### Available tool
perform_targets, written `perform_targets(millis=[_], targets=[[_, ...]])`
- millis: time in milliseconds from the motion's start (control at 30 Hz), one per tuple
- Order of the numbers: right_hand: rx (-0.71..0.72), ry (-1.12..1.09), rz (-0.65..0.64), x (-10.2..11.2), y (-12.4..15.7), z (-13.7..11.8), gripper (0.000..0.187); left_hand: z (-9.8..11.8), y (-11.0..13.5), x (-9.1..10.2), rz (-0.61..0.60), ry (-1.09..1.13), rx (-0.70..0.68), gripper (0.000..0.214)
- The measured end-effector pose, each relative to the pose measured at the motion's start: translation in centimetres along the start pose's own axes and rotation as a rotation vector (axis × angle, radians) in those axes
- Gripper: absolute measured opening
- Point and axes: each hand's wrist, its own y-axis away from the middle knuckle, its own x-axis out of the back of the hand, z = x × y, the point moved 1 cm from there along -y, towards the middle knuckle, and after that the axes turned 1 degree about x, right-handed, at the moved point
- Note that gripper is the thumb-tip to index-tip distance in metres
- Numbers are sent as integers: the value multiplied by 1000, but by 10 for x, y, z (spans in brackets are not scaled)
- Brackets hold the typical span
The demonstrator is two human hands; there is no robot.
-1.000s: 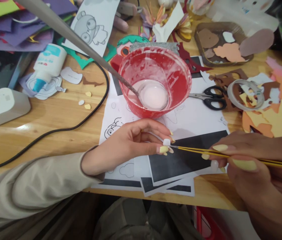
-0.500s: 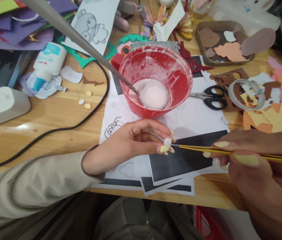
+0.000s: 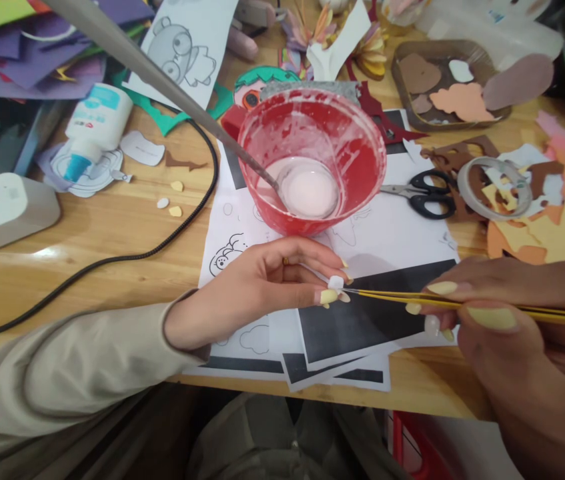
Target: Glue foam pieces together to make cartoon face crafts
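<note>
Left hand (image 3: 267,283): lies palm-side in on the printed sheets, fingers curled toward the right; thumb and fingertips pinch a small white piece.
White piece (image 3: 335,283): held at the left fingertips, just above the dark sheet; the tweezer tips touch its right edge.
Right hand (image 3: 502,313): enters from the lower right; thumb and fingers close around the tweezers partway along their length.
Tweezers (image 3: 392,299): thin yellow pair, nearly level, the tips pointing left to the white piece and the rear end running off the right edge.
Sheets (image 3: 392,247): white printed pages with black blocks and outline drawings, spread beneath both hands on the table.
Bowl (image 3: 312,157): red, smeared white inside, with pale glue pooled at the bottom; stands on the sheets just beyond the left hand.
Spoon (image 3: 172,90): long grey handle slanting from the upper left down into the bowl.
Scissors (image 3: 422,193): black-handled, lying right of the bowl.
Tape ring (image 3: 495,190): just right of the scissors, on paper scraps.
Glue bottle (image 3: 95,130): white with blue cap, on its side at the upper left.
Cable (image 3: 162,243): black, curving across the table (image 3: 112,227) left of the bowl.
Tray (image 3: 445,87): brown, holding cut shapes, at the upper right.
</note>
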Motion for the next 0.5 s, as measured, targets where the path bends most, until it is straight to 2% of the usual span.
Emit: perform_targets(millis=[167,400,500], targets=[[-37,25,21,-1,0,-1,11,1,0,-1,-16,-9,-4,17],[34,11,-21,0,0,0,8,2,0,-1,-12,-35,14,17],[29,26,4,1,-1,-1,8,3,1,-1,-12,-40,23,17]])
